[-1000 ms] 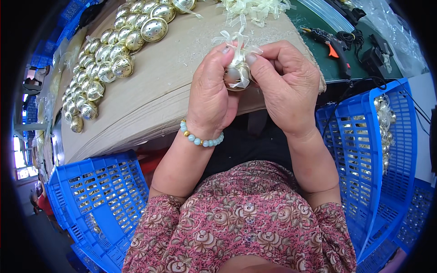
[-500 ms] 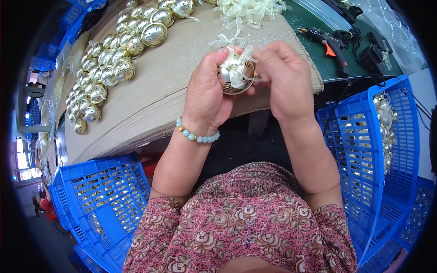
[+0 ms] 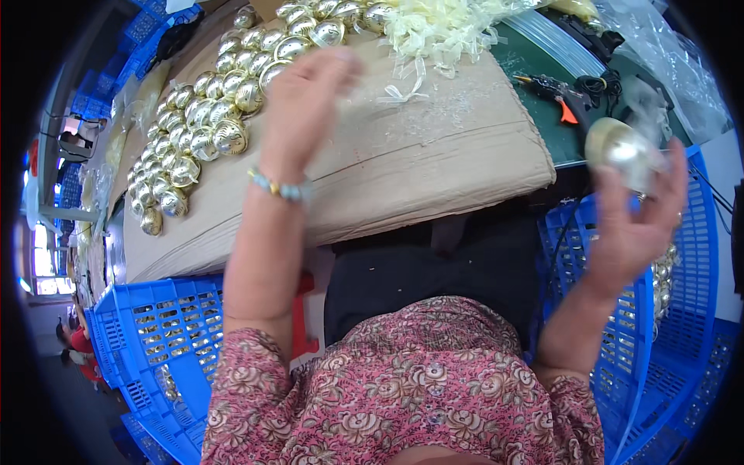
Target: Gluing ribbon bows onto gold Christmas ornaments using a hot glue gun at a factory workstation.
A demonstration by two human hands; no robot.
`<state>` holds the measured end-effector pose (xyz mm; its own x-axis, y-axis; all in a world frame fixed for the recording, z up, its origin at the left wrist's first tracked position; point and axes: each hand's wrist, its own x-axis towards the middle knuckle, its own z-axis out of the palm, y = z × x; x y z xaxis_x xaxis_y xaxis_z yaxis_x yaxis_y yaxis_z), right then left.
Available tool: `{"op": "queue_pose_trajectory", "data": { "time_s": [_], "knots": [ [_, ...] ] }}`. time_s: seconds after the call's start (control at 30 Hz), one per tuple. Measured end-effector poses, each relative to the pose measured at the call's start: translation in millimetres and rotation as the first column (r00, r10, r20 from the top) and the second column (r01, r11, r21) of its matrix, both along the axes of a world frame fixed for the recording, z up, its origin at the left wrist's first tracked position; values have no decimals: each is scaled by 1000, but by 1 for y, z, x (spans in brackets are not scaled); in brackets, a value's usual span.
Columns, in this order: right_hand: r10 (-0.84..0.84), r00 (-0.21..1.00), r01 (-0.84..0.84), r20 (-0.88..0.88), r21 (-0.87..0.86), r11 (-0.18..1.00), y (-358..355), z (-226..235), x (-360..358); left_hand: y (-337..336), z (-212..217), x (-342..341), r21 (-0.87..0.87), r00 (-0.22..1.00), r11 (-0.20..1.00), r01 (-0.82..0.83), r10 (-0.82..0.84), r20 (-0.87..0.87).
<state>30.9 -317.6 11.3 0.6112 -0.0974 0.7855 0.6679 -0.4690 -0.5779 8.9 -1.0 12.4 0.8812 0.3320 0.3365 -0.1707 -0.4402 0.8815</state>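
My right hand (image 3: 632, 240) is over the blue crate on the right. A gold jingle bell (image 3: 625, 155) with a pale ribbon sits between its thumb and fingers, blurred by motion. My left hand (image 3: 304, 108) hovers above the cardboard, right beside the rows of gold jingle bells (image 3: 203, 112) at the far left. Motion smears its fingers, and I cannot see anything in them. One loose cream ribbon bow (image 3: 407, 91) lies on the cardboard, in front of a pile of cream ribbon bows (image 3: 434, 27) at the back.
Stacked cardboard (image 3: 434, 163) covers the table. A glue gun (image 3: 562, 97) with an orange trigger and clear glue sticks (image 3: 535, 39) lie on the green surface at right. Blue crates stand at right (image 3: 697, 232) and left (image 3: 124, 310), both with gold bells inside.
My hands have parted. The right one has carried the ribboned bell away to the right, over the crate. My left hand has let go and moved left and forward to the rows of bells.
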Motion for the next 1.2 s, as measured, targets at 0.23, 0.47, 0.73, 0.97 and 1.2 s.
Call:
{"op": "queue_pose_trajectory", "data": {
  "time_s": [0.23,0.47,0.73,0.97,1.2],
  "knots": [
    [-805,558,698,-204,-408,588,-106,16,5,84,-5,11,959,856,209,-190,515,57],
    [-104,975,46,197,276,960,-36,11,-16,64,6,9,549,949,801,-239,312,-42],
    [701,709,-685,-78,162,710,81,17,17,-16,4,-19,-758,945,602,250,-321,57],
    [701,711,-702,-54,-80,707,108,-5,17,-43,-8,-33,-833,902,461,307,-420,100],
    [821,468,-819,-326,189,542,75,-3,3,-42,-11,-30,-810,955,542,225,-287,73]
  ]
}}
